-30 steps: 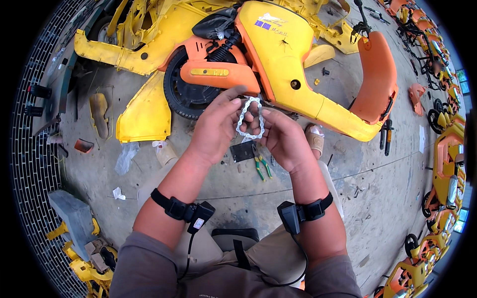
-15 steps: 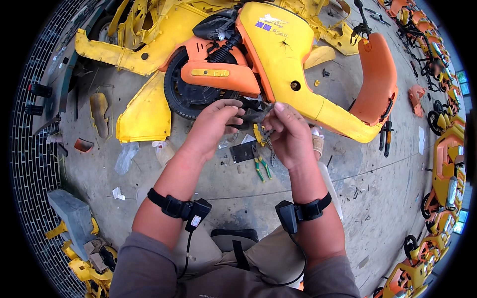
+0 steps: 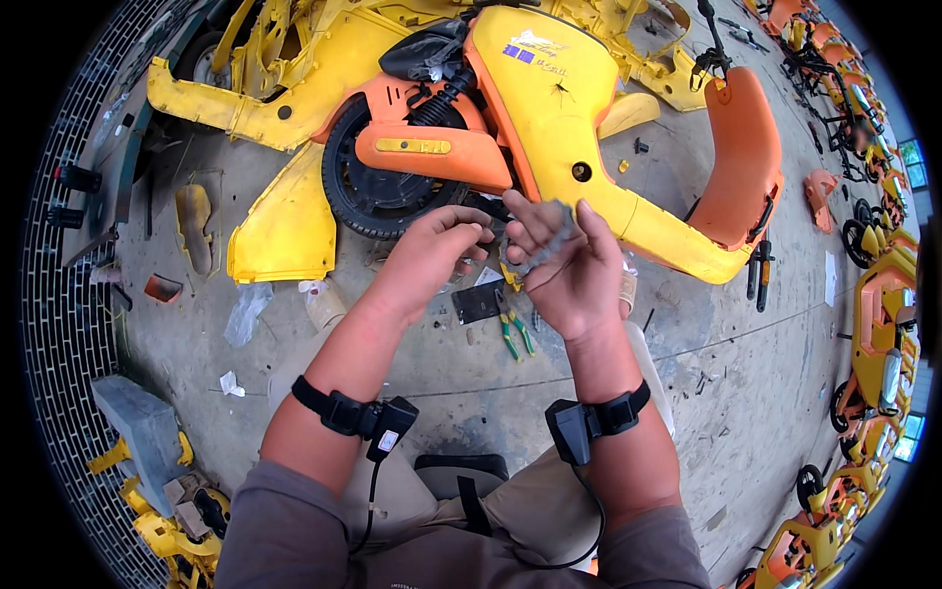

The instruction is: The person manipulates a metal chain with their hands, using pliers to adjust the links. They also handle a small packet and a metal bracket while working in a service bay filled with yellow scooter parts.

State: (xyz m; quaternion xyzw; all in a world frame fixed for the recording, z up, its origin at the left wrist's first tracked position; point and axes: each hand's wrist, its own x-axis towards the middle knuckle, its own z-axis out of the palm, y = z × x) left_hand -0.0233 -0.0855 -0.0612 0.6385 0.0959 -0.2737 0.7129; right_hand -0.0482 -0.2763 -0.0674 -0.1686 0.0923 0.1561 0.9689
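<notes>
A short, blurred grey metal chain [image 3: 565,229] with knobbly links curves across the fingers of the upturned, loosely opened right hand [image 3: 571,280]; the left hand [image 3: 434,253], half-curled, grips nothing visible near it.

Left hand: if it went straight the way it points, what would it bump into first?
Probably the right hand, or the chain on it: the left hand points across toward them. Depth is hard to judge, so it might miss both.
</notes>
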